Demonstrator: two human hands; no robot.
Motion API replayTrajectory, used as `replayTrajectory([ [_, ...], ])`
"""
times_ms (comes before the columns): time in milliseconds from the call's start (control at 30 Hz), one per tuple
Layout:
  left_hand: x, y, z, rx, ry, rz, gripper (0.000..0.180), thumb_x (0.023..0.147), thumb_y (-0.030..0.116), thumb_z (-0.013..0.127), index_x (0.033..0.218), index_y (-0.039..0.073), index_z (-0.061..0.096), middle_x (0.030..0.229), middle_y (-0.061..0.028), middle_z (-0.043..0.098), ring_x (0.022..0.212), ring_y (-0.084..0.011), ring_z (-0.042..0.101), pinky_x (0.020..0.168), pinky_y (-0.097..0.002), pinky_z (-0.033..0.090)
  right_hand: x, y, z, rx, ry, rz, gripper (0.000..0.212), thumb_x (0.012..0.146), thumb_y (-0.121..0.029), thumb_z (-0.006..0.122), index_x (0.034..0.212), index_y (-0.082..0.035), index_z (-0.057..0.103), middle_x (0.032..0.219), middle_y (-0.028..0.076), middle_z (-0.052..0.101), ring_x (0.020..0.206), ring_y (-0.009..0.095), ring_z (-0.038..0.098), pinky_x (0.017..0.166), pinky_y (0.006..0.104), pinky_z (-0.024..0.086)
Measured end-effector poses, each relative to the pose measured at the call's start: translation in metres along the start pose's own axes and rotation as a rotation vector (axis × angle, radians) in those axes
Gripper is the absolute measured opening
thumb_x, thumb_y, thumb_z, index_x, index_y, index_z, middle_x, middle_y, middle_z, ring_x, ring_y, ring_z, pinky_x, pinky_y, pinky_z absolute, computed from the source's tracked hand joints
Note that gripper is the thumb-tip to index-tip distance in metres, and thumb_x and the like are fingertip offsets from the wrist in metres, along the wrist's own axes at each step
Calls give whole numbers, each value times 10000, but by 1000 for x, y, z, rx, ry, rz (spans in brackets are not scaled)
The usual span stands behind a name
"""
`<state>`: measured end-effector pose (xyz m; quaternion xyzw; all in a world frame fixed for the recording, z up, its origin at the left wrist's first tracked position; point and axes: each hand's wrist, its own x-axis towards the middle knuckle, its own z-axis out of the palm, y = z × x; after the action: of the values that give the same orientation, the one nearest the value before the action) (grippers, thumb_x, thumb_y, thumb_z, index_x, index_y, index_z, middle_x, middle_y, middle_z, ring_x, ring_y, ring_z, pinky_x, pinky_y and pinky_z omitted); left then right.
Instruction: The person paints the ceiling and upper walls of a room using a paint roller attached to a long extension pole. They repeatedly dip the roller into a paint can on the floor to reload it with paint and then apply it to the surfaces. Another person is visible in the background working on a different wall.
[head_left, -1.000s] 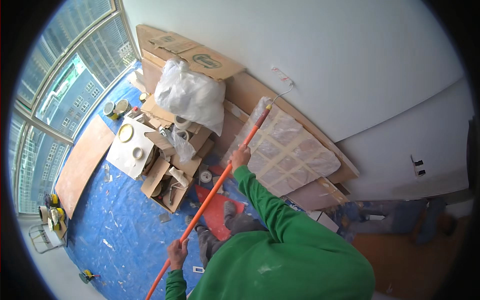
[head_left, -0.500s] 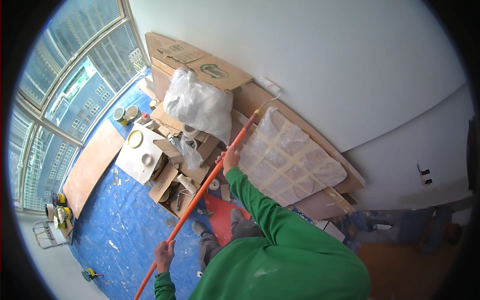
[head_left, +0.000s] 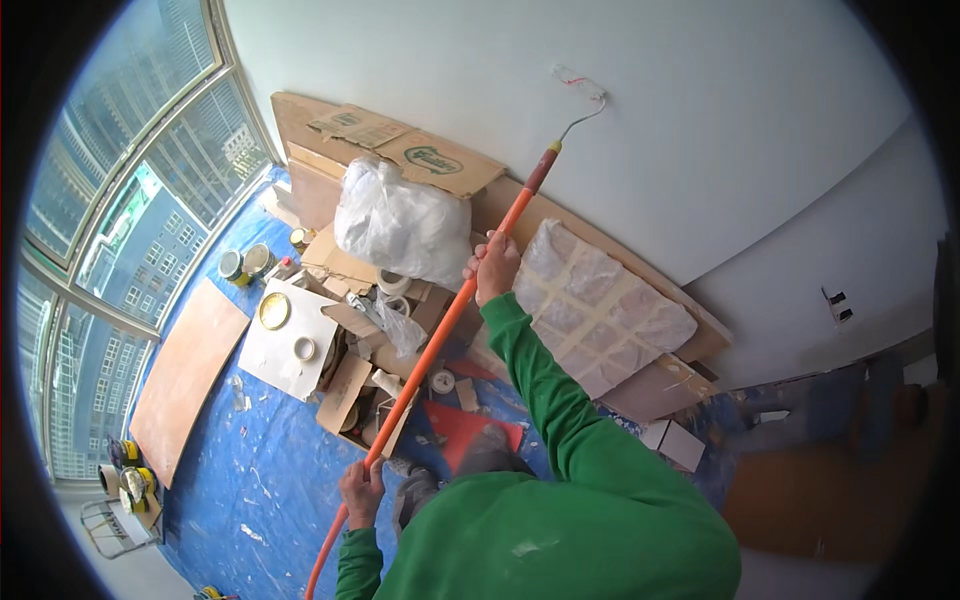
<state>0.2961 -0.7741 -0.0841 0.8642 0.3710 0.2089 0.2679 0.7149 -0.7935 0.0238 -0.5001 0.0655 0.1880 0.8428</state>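
Paint roller (head_left: 580,82) at upper centre, over the pale wall (head_left: 740,120); whether its sleeve touches the surface cannot be told from this angle. Bent wire frame runs from it into the yellow-tipped, dark red grip (head_left: 541,172) at the head of a long orange pole (head_left: 435,345). Pole slants from upper right to lower left, across the front of the body.

Right hand (head_left: 492,264) wrapped round the pole's upper part, below the grip. Left hand (head_left: 361,490) closed round it lower down, near the lower edge. Both sleeves green; grey trousers below.

Beneath the roller, leaning at the wall's foot: flattened cardboard (head_left: 380,138), with wooden boards and a plastic-wrapped panel (head_left: 600,300) crossed by tape strips. Bulging white plastic bag (head_left: 400,225) in front of the cardboard.

Left of the pole, on blue sheeting (head_left: 240,480): open cardboard box (head_left: 345,392), packed, contents partly hidden; white board (head_left: 270,345) bearing a yellow-rimmed round lid (head_left: 273,311) and a tape roll (head_left: 297,350). Red sheet (head_left: 510,432) by the feet.

Farther out: two cans (head_left: 232,266) side by side, plywood sheet (head_left: 190,375) lying near tall windows (head_left: 120,270). Far right, an opening (head_left: 838,305) in the wall; lower right too dim to read.
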Motion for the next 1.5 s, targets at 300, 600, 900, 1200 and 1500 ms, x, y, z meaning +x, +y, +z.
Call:
replayTrajectory([
  [300,3,-39,2,-41,-189,-98,347,808,268,702,640,27,519,594,-175,538,526,-386,530,488,-455,385,41,94,-32,-308,259,60,255,995,-314,376,1081,-83,441,666,16,426,419,127,399,356,306,365],
  [600,-17,-52,14,32,-235,-185,399,813,330,685,616,25,520,570,-193,530,536,-408,527,494,-472,392,67,153,-56,-530,294,121,294,972,-250,426,1047,30,478,684,136,558,389,244,529,329,345,444],
  [900,-25,-49,16,86,-185,-127,393,814,314,682,603,36,500,574,-179,530,535,-405,523,482,-473,372,62,155,-59,-225,236,246,237,962,-288,432,1026,-59,425,636,62,445,381,178,451,309,353,408],
  [1200,-1,-34,30,-98,-113,-57,357,812,291,692,635,53,493,561,-165,501,506,-391,504,467,-460,362,22,36,-7,-212,131,16,216,979,-241,378,1060,-55,454,663,27,439,426,115,403,371,300,378],
  [1500,-10,-27,35,-214,-418,-281,436,836,350,662,636,-3,500,547,-233,490,516,-431,506,464,-464,356,26,51,-33,-293,253,6,229,967,-232,442,1061,-24,458,649,36,457,385,130,421,308,292,357],
])
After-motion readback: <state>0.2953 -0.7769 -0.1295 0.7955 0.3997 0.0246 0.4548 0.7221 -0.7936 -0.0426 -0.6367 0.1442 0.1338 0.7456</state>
